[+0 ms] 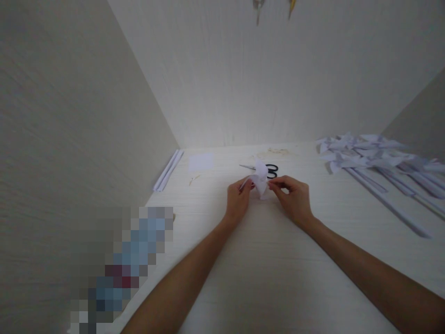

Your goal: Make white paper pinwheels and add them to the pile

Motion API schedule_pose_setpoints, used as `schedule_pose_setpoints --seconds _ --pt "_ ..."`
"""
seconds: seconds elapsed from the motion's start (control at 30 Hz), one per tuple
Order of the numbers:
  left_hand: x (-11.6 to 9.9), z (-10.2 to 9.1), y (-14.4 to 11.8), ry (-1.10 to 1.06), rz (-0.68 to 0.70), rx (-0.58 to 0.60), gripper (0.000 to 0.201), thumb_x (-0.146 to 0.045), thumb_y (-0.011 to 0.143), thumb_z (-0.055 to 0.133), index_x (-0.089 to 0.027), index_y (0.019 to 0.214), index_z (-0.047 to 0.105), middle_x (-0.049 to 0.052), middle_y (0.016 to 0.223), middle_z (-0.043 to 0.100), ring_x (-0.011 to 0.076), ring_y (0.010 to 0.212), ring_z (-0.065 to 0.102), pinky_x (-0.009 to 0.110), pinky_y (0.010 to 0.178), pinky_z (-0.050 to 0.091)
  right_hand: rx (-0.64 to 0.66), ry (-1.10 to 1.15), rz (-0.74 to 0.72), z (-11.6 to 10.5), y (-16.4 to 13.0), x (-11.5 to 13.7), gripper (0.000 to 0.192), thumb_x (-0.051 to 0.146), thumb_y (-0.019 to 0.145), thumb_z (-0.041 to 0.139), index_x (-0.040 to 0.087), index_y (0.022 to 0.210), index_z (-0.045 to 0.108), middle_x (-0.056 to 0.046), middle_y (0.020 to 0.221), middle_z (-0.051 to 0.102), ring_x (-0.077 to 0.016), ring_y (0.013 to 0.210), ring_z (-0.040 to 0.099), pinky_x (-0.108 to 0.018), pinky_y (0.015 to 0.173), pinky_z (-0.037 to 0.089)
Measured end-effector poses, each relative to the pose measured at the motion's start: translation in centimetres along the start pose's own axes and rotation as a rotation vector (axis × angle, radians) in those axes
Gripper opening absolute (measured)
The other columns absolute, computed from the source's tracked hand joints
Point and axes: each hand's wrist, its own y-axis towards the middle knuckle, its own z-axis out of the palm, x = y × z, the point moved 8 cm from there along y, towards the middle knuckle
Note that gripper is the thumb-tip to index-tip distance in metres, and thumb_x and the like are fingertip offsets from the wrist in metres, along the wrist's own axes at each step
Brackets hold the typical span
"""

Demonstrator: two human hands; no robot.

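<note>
Over the middle of the white table, a white paper pinwheel [261,175] with folded blades is held up. My left hand [238,198] is closed on its left side, thumb and fingers pinching the paper. My right hand [292,197] is pinched shut at the pinwheel's right side, close to its centre; whatever is between those fingertips is too small to make out. Just behind the pinwheel lie scissors [272,170] with black handles, blades pointing left and partly hidden by the paper.
Finished-looking pinwheels on paper sticks [365,155] are heaped at the right. Rolled paper sticks [168,170] and a white paper square [200,162] lie at the left. Small thin pieces [278,151] lie near the back wall. A pixelated blue area [134,253] covers the left edge.
</note>
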Motion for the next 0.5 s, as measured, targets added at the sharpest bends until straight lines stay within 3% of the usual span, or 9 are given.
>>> schedule_pose_setpoints --seconds 0.17,0.5 --pt "-0.8 0.1 -0.2 0.046 0.077 0.011 0.029 -0.032 0.076 0.048 -0.015 0.093 0.064 0.005 0.092 0.066 0.016 0.084 0.061 0.03 0.08 0.047 0.021 -0.024 -0.008 0.1 0.0 0.2 0.006 0.017 0.069 0.057 0.017 0.069 0.063 -0.002 0.066 0.065 -0.0123 0.056 0.057 -0.025 0.056 0.047" --pt "-1.5 0.5 -0.6 0.105 0.098 0.039 0.028 -0.028 0.077 0.047 -0.015 0.097 0.062 0.004 0.097 0.065 0.0148 0.087 0.06 0.029 0.081 0.047 0.044 -0.034 -0.03 0.2 0.1 0.7 0.008 0.019 0.07 0.055 0.018 0.067 0.062 -0.002 0.063 0.064 -0.0125 0.054 0.057 -0.025 0.054 0.046"
